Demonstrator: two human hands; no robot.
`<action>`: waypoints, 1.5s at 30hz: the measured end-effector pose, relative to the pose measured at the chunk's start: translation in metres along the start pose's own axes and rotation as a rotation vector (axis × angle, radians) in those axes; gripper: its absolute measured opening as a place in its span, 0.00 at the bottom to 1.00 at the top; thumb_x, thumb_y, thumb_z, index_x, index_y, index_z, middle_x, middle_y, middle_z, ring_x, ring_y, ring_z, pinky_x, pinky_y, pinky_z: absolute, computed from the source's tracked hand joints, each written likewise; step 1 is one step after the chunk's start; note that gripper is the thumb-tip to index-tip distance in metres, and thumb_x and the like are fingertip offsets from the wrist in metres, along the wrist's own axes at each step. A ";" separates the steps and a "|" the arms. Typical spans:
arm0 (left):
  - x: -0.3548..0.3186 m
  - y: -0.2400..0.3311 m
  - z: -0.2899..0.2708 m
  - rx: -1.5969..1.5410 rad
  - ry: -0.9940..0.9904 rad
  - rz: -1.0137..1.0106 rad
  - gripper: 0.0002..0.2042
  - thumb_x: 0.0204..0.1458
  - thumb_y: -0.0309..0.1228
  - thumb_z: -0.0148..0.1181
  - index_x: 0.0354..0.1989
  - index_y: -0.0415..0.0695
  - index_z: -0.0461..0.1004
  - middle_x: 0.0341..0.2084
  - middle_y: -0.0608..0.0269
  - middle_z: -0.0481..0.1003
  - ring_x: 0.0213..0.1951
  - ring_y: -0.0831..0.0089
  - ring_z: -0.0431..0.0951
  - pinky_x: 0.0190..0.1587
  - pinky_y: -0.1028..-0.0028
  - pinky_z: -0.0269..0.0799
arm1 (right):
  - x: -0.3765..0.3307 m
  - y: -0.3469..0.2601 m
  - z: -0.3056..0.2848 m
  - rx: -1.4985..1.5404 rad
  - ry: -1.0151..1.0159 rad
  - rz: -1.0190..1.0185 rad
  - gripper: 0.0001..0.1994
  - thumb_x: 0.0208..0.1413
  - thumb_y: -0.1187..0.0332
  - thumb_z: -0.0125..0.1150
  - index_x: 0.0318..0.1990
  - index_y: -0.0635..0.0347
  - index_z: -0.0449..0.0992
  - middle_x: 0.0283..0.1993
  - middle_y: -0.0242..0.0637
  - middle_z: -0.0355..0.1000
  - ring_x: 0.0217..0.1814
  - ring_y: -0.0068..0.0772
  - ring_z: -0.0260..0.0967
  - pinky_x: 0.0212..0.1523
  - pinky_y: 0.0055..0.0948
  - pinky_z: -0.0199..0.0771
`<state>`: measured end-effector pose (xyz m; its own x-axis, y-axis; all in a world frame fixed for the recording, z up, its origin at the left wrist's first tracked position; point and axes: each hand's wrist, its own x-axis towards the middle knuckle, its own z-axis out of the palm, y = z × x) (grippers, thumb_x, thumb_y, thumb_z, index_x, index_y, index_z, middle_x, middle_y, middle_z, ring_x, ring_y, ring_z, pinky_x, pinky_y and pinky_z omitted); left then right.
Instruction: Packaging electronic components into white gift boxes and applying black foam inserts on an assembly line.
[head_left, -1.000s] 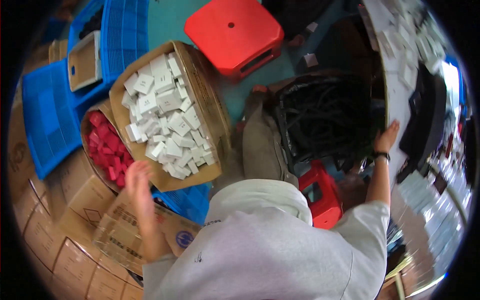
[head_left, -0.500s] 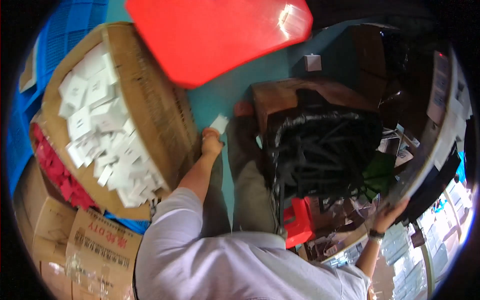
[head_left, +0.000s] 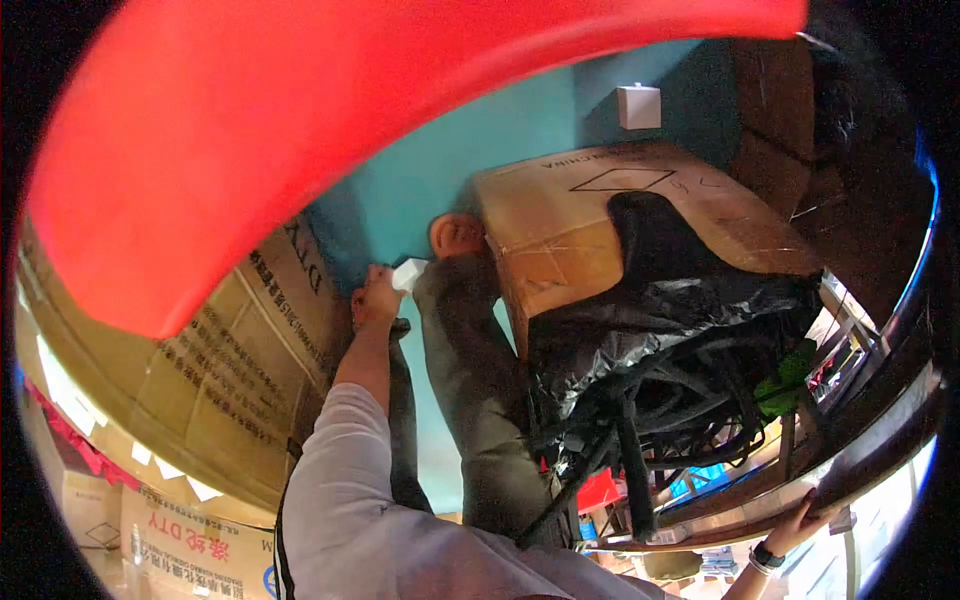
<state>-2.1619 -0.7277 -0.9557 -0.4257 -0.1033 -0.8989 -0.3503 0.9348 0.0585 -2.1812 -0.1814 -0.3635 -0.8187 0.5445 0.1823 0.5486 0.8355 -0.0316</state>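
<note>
Low down between the big carton and my legs, my left hand (head_left: 376,296) is closed round a small white box (head_left: 408,274). The box juts out past the fingers, close to my shoe (head_left: 457,235) and above the blue-green floor. Far to the right, my right hand (head_left: 790,528) rests at the edge of a table (head_left: 725,522), fingers apart and partly out of sight. Another small white box (head_left: 639,106) sits by itself on the floor, beyond the carton with a black liner (head_left: 560,240).
A large, smooth red plastic object (head_left: 330,70) covers the upper left, partly hiding the brown carton (head_left: 250,340). Black strips or tubes (head_left: 690,400) fill the lined carton at my right leg. More printed cartons (head_left: 190,545) stand at lower left.
My left hand has moved left with the white box. The view has shifted; the red object covers more of it and hides the pile of white boxes. My right hand stays at the table edge.
</note>
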 end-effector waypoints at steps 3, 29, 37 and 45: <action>-0.010 -0.043 0.007 -0.215 0.332 0.056 0.22 0.45 0.40 0.63 0.43 0.40 0.67 0.45 0.51 0.68 0.44 0.60 0.73 0.42 0.57 0.70 | 0.013 0.003 0.020 0.093 -0.064 -0.048 0.30 0.58 0.73 0.51 0.64 0.70 0.46 0.66 0.51 0.49 0.64 0.43 0.52 0.63 0.40 0.52; -0.690 0.260 -0.636 -1.616 -0.696 0.922 0.20 0.63 0.42 0.33 0.55 0.41 0.61 0.44 0.53 0.72 0.38 0.64 0.78 0.30 0.75 0.76 | 0.109 -0.299 -0.232 1.191 -0.015 -0.171 0.18 0.46 0.78 0.60 0.48 0.63 0.72 0.51 0.44 0.69 0.53 0.41 0.67 0.54 0.33 0.66; -0.709 0.270 -0.652 -1.348 -0.660 0.992 0.17 0.63 0.41 0.36 0.48 0.42 0.65 0.36 0.62 0.72 0.29 0.77 0.71 0.29 0.78 0.64 | 0.113 -0.392 -0.316 1.085 0.356 -0.702 0.14 0.36 0.74 0.67 0.36 0.56 0.78 0.42 0.34 0.73 0.49 0.38 0.67 0.45 0.34 0.66; -0.708 0.297 -0.642 -1.179 -0.912 0.878 0.15 0.63 0.39 0.38 0.47 0.42 0.67 0.35 0.65 0.72 0.29 0.78 0.68 0.34 0.77 0.65 | 0.094 -0.377 -0.320 1.017 0.453 -0.310 0.03 0.46 0.76 0.61 0.29 0.60 0.74 0.33 0.33 0.73 0.35 0.28 0.69 0.40 0.27 0.66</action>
<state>-2.5006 -0.5950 -0.0229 -0.3831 0.8589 -0.3398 -0.8413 -0.1725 0.5123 -2.4111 -0.4691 -0.0194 -0.6455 0.4011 0.6500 -0.2240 0.7142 -0.6631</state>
